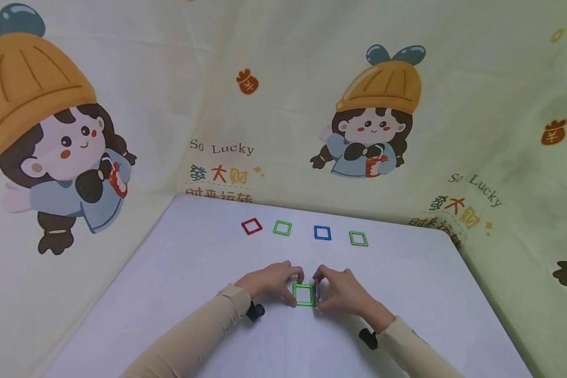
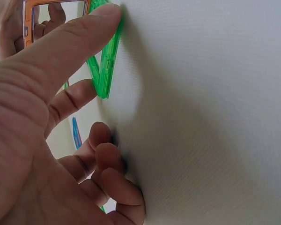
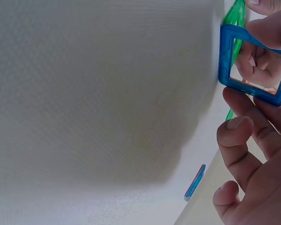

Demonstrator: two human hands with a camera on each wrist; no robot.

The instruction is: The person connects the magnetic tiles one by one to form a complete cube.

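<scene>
A green square frame point(image 1: 304, 294) lies flat on the white table point(image 1: 193, 252) in front of me. My left hand point(image 1: 291, 286) holds its left side, with the thumb point(image 2: 84, 42) pressed on one corner of that green frame point(image 2: 103, 70) and the index finger under it. My right hand point(image 1: 322, 290) pinches a blue square frame point(image 1: 316, 291) that stands upright against the green one's right edge. In the right wrist view the fingers point(image 3: 246, 131) grip this blue frame point(image 3: 225, 51). From the left wrist view the upright frame point(image 2: 28, 14) looks orange.
A row of four square frames lies farther back: red point(image 1: 251, 226), green point(image 1: 282, 228), blue point(image 1: 322, 232) and green point(image 1: 358, 239). Cartoon-printed cloth point(image 1: 368, 115) walls the table at the back and on both sides. The table's right corner point(image 1: 453, 236) is near the cloth.
</scene>
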